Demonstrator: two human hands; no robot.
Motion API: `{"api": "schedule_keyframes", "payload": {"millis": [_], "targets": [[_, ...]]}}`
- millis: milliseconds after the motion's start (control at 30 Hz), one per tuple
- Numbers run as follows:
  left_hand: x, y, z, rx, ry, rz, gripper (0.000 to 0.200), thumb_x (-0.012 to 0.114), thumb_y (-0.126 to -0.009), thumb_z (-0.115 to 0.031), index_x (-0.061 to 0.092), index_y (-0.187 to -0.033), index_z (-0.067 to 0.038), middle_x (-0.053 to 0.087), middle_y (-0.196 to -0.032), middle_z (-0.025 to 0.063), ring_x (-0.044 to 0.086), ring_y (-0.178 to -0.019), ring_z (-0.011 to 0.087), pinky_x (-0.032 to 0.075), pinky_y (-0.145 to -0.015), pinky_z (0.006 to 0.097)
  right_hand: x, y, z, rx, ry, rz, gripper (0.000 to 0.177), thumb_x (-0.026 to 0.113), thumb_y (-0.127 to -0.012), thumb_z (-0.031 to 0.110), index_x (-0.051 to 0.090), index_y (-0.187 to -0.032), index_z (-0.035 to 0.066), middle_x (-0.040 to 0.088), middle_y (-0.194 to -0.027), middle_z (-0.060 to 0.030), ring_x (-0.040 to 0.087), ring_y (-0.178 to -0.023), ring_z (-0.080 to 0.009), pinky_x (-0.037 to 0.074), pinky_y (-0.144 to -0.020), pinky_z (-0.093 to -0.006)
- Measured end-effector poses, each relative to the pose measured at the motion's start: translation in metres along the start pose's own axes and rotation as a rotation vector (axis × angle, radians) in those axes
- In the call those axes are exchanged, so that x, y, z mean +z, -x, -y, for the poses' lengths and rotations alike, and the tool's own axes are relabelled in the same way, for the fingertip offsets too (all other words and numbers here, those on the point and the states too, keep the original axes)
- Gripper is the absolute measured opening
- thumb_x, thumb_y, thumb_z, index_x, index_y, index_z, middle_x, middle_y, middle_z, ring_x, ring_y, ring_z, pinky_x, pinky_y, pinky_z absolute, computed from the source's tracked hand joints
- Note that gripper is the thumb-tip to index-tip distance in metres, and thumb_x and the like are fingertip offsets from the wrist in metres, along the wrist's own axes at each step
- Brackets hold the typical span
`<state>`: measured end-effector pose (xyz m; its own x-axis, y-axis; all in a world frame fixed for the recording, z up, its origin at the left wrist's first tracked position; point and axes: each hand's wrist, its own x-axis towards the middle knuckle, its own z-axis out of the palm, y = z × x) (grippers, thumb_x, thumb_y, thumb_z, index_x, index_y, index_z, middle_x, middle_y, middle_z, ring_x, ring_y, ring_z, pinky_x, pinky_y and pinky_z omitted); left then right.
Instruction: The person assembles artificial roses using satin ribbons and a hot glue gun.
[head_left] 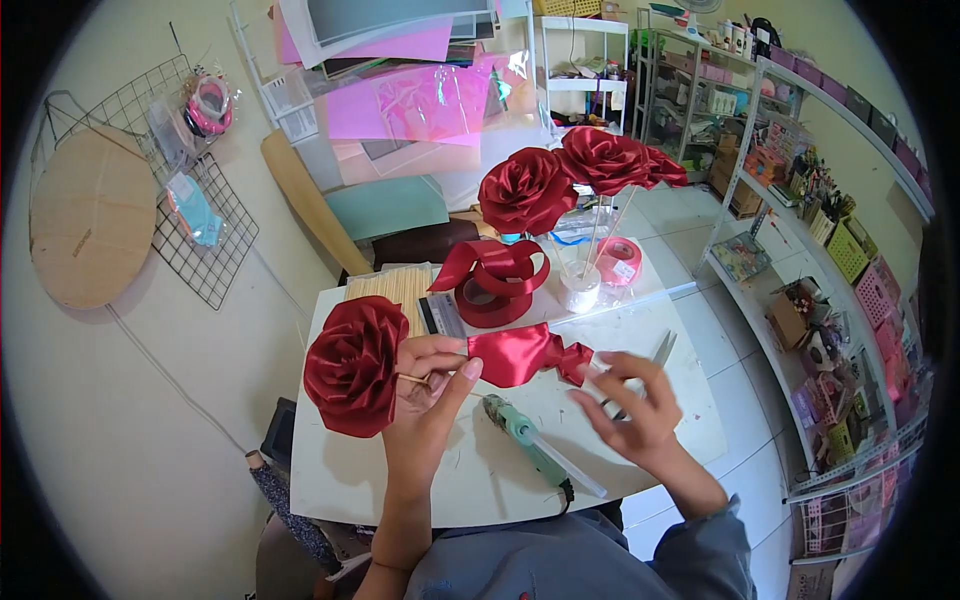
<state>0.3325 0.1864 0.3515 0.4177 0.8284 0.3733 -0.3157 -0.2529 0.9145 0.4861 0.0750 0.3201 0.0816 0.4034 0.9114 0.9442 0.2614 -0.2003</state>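
Note:
My left hand [430,385] pinches the thin wooden stick of a red satin ribbon rose [357,366], whose bloom faces up at the left. From the same fingers a loose length of red satin ribbon [513,356] stretches to the right, twisted and crumpled toward its far end. Right beside that end is my right hand [635,408], fingers bent and apart, slightly blurred. A green glue gun [527,437] lies on the white table [400,490] below the ribbon. Scissors [664,348] lie behind my right hand, partly hidden by it.
Beyond the ribbon stand finished red roses [527,190] on sticks in a white holder [580,292]. A red ribbon roll [492,298], pink tape roll [618,262] and bundled wooden sticks [392,283] sit nearby. Loaded shelves [800,230] line the right side; a wire grid [215,250] hangs left.

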Motion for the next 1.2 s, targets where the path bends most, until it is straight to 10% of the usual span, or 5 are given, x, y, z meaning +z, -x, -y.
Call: {"api": "schedule_keyframes", "payload": {"millis": [300,967,1200], "targets": [[0.001,-0.005,-0.008,-0.071,0.100,0.134,0.023,0.057,-0.074,0.000,0.046,-0.094,-0.004,0.053,-0.078,0.0018,0.046,-0.074,0.0046,0.036,-0.067,0.0179,0.015,-0.036,0.000,-0.372,0.030,0.018,0.029,0.061,-0.061,0.003,0.060,-0.090,0.004,0.054,-0.089,-0.0111,0.053,-0.058,-0.0140,0.044,-0.050,-0.0221],[-0.030,-0.011,0.020,0.480,-0.285,0.096,0.014,0.036,-0.080,-0.008,0.046,-0.085,-0.001,0.047,-0.085,0.0068,0.045,-0.085,0.0139,0.034,-0.080,0.0247,0.017,-0.086,0.026,0.045,-0.938,0.171,0.026,0.052,-0.055,-0.012,0.063,-0.075,0.001,0.049,-0.098,-0.0200,0.056,-0.083,-0.0211,0.044,-0.068,-0.0266],[-0.033,-0.019,0.032,0.484,0.243,0.295,0.012,0.038,-0.084,-0.011,0.044,-0.091,-0.003,0.046,-0.090,0.0071,0.045,-0.089,0.0158,0.034,-0.082,0.0272,0.013,-0.087,0.026,0.075,-0.946,0.250,0.024,0.053,-0.055,-0.011,0.064,-0.074,0.002,0.054,-0.089,-0.0194,0.056,-0.077,-0.0187,0.043,-0.066,-0.0255]]}}
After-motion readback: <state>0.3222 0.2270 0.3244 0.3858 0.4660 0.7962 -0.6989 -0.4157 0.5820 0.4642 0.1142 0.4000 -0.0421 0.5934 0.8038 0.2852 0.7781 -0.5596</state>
